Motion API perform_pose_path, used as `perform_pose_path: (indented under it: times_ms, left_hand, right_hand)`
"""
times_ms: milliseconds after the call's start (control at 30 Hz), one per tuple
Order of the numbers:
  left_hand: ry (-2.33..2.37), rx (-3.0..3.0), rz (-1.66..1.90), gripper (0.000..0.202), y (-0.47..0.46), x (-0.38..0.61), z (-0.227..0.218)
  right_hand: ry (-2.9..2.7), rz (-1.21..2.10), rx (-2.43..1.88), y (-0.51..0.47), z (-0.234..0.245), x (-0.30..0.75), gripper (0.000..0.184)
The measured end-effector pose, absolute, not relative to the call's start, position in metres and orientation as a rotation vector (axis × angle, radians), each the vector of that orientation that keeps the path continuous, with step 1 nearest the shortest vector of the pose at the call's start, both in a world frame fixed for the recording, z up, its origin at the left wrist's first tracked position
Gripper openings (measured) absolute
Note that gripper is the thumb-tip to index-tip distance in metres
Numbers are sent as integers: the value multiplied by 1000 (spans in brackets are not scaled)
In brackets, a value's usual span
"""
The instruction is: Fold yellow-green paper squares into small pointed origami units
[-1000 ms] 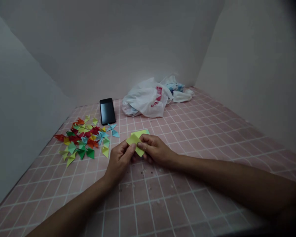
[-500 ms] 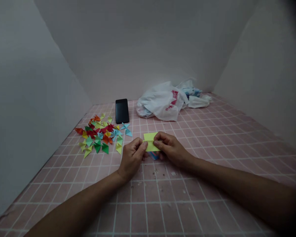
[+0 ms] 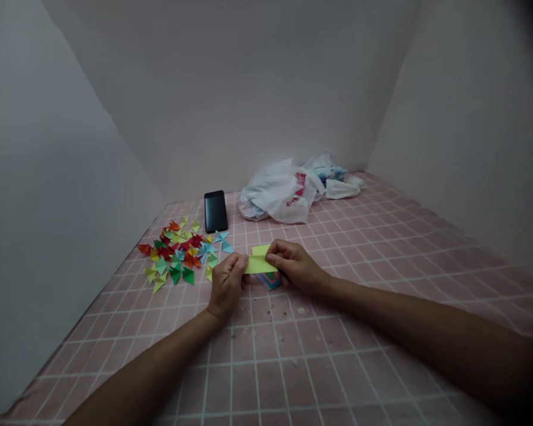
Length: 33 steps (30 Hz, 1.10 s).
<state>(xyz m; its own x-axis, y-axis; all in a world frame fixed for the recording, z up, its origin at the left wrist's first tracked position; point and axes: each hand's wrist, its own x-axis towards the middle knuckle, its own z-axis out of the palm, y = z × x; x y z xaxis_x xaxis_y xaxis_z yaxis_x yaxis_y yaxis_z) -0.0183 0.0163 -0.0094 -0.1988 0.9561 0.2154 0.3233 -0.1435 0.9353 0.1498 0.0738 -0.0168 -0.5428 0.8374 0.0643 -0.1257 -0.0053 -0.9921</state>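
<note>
Yellow paper (image 3: 260,265) between both hands (image 3: 226,283) (image 3: 298,269)

left grip (image 3: 226,285): pinching, thumb (image 3: 240,265) uppermost
right grip (image 3: 298,270): pinching, curled inward
left forearm (image 3: 153,367): bare, angled from near left
right forearm (image 3: 408,319): bare, from near right

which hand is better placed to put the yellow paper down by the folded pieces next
Probably the left hand: it pinches the left end of the yellow paper and is nearer the folded pieces. The right hand also holds the paper, but on the far side from them.
</note>
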Motion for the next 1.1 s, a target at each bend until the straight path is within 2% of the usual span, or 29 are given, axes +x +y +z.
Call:
perform_pose_path:
  times_ms: [233,433,600,900,1100]
  left_hand:
    - [1661,1533,1402,32,37,-34,17]
    - [1767,1650,1281,24,38,-74,50]
    - [2014,1736,1124,27,6,-113,32]
    - [2150,1889,855,13,6,-113,-7]
    - [2316,1832,849,28,5,-117,-14]
  right_hand:
    - [-1465,1366,-890,89,-23,154,20]
    - [-1425,1323,-907,98,-29,154,19]
    - [-1395,1327,-910,99,-31,152,20]
    - [-1384,1313,-920,98,-32,153,21]
    - [-1382,1338,-925,100,-33,153,24]
